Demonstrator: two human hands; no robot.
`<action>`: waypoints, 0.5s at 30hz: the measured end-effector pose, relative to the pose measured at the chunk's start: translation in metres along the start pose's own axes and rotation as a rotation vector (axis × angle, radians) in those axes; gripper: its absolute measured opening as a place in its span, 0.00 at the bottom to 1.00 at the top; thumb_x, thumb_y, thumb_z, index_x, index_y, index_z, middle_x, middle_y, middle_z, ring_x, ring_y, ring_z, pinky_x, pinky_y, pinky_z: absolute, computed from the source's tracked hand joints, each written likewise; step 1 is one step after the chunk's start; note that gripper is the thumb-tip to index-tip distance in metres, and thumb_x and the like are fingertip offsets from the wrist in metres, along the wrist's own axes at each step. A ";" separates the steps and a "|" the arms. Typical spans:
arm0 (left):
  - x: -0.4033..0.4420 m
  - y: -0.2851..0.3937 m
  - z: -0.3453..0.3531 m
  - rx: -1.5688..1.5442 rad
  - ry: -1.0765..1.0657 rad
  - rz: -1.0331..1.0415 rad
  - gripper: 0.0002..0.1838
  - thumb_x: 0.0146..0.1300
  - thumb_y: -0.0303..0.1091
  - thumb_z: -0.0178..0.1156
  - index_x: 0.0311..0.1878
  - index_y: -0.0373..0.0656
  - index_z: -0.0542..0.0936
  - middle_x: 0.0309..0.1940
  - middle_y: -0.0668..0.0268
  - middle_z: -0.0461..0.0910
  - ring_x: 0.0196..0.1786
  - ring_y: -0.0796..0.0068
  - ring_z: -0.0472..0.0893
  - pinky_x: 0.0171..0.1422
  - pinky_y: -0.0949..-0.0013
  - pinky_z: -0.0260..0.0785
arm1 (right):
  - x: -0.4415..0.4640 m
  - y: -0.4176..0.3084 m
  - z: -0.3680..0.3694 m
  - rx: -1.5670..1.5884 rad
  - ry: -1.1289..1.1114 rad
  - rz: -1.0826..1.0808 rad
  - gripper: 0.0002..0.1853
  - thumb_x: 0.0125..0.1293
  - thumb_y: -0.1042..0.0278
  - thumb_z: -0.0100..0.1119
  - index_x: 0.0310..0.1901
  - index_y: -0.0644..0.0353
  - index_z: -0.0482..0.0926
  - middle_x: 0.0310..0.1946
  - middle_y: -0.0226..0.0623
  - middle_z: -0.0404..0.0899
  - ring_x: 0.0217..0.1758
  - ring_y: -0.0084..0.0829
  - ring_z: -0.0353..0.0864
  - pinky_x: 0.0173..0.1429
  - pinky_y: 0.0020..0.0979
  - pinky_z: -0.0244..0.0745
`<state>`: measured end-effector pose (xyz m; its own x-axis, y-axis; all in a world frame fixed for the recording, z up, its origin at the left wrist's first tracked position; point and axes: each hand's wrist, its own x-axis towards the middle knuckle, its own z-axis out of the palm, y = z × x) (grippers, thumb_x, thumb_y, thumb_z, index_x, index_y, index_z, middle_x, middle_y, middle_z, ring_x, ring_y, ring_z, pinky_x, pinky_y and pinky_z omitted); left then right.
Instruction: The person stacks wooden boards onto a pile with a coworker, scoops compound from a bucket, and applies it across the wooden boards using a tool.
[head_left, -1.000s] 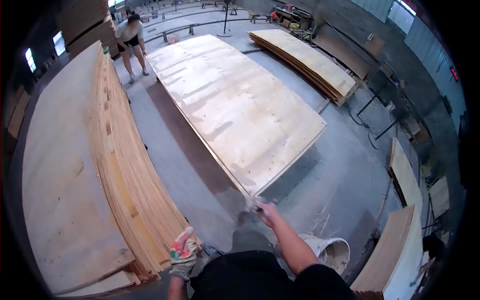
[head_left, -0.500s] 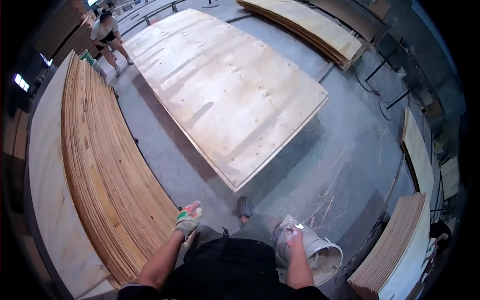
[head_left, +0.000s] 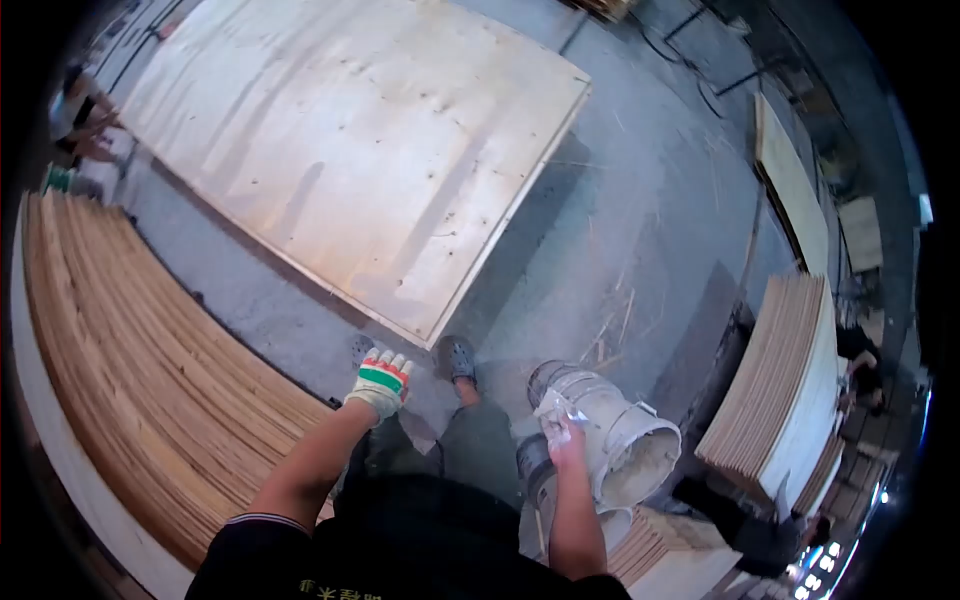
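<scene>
My left hand (head_left: pixel 380 383), in a white work glove with green and red bands, is at the near corner of a large plywood sheet (head_left: pixel 400 180). Its fingers are curled down, with nothing visible in them; I cannot tell whether they touch the sheet. My right hand (head_left: pixel 562 440) is bare and closed around a shiny, whitish, crumpled-looking piece (head_left: pixel 556 408) whose kind I cannot make out. Right beside that hand, a whitish, crusted bucket (head_left: pixel 655 435) lies tilted with its mouth toward me.
A tall stack of plywood sheets (head_left: pixel 150 370) runs along my left. At the far left a person (head_left: pixel 80 115) bends by the sheet's edge. More board stacks (head_left: pixel 765 370) stand at the right, near another person (head_left: pixel 750 530). Wood slivers (head_left: pixel 610 335) litter the floor.
My view has swung, so the sheet appears further left and nearer. My left hand has turned its back upward and come close to the sheet's corner. My right hand still holds the shiny piece.
</scene>
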<state>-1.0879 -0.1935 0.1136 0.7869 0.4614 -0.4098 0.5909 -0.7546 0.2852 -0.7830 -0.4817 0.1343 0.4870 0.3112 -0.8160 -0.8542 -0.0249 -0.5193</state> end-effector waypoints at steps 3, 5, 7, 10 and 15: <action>0.056 -0.026 0.044 0.118 -0.084 0.226 0.30 0.55 0.45 0.63 0.62 0.44 0.77 0.64 0.57 0.75 0.69 0.54 0.72 0.75 0.46 0.55 | -0.023 0.027 -0.022 0.037 -0.011 -0.081 0.20 0.65 0.75 0.58 0.59 0.62 0.72 0.54 0.42 0.78 0.57 0.39 0.78 0.63 0.44 0.76; 0.103 -0.048 0.122 0.327 0.046 0.527 0.28 0.60 0.42 0.58 0.63 0.43 0.76 0.69 0.58 0.71 0.73 0.54 0.68 0.78 0.44 0.52 | -0.044 0.062 -0.069 -0.615 -0.046 -0.251 0.19 0.65 0.76 0.57 0.58 0.63 0.73 0.54 0.43 0.78 0.57 0.40 0.78 0.64 0.43 0.75; 0.150 -0.061 0.161 0.377 0.041 0.622 0.26 0.65 0.41 0.51 0.65 0.43 0.75 0.71 0.58 0.70 0.74 0.55 0.66 0.79 0.45 0.50 | -0.059 0.086 -0.074 -1.186 0.064 -0.499 0.17 0.65 0.76 0.56 0.56 0.64 0.74 0.51 0.42 0.79 0.54 0.40 0.80 0.64 0.42 0.75; 0.218 -0.081 0.236 0.436 -0.053 0.734 0.24 0.62 0.37 0.54 0.62 0.44 0.78 0.68 0.59 0.73 0.73 0.56 0.68 0.80 0.48 0.51 | -0.078 0.125 -0.081 -1.008 0.170 -0.514 0.16 0.66 0.74 0.55 0.55 0.64 0.75 0.51 0.42 0.80 0.55 0.41 0.81 0.65 0.42 0.75; 0.233 -0.116 0.215 0.509 0.085 0.909 0.22 0.58 0.36 0.56 0.56 0.43 0.80 0.65 0.57 0.76 0.71 0.55 0.71 0.78 0.49 0.57 | -0.086 0.168 -0.056 -0.852 0.309 -0.630 0.14 0.61 0.74 0.66 0.48 0.60 0.78 0.47 0.44 0.84 0.51 0.44 0.82 0.57 0.43 0.76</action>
<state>-1.0115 -0.0992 -0.2011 0.9189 -0.3625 -0.1556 -0.3593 -0.9319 0.0488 -0.9579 -0.5662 0.1025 0.9170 0.2502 -0.3106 -0.0900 -0.6289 -0.7723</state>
